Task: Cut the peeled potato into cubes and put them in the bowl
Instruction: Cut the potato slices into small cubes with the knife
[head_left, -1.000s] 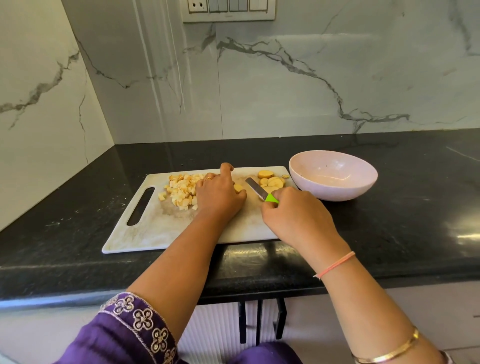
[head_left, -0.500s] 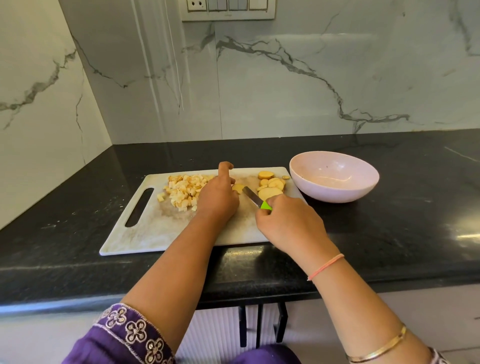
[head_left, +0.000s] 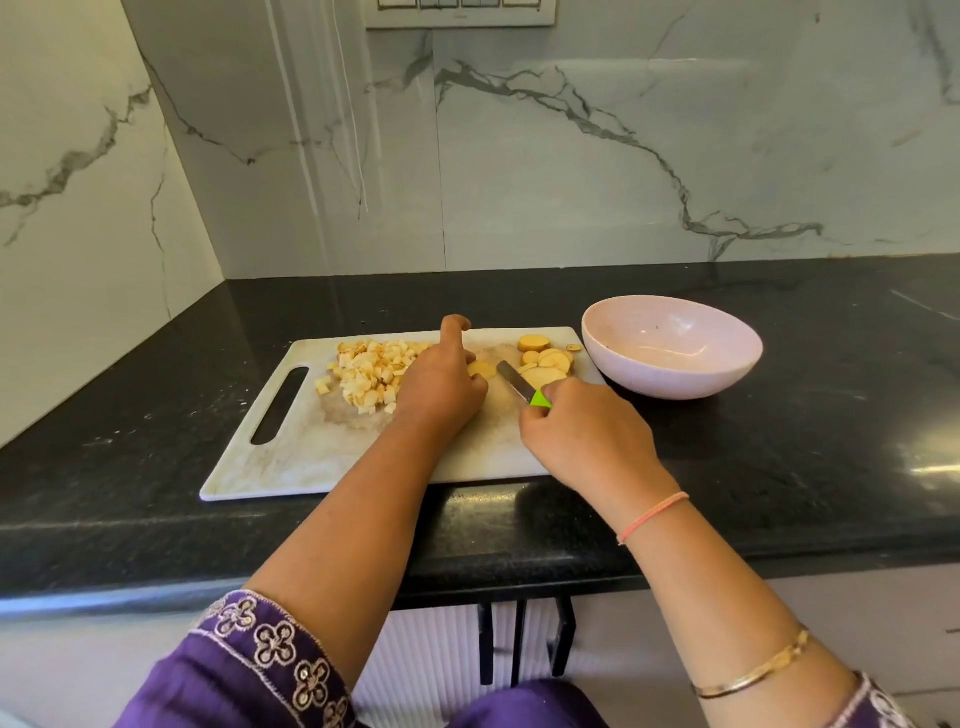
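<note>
Board: potato piece between hands.

The left hand is pinning a pale yellow potato piece on the white marbled cutting board. The right hand, at four o'clock, is gripping a green-handled steel knife. Pale diced potato cubes are lying at nine o'clock, and a pale pink round bowl is standing at three.
</note>
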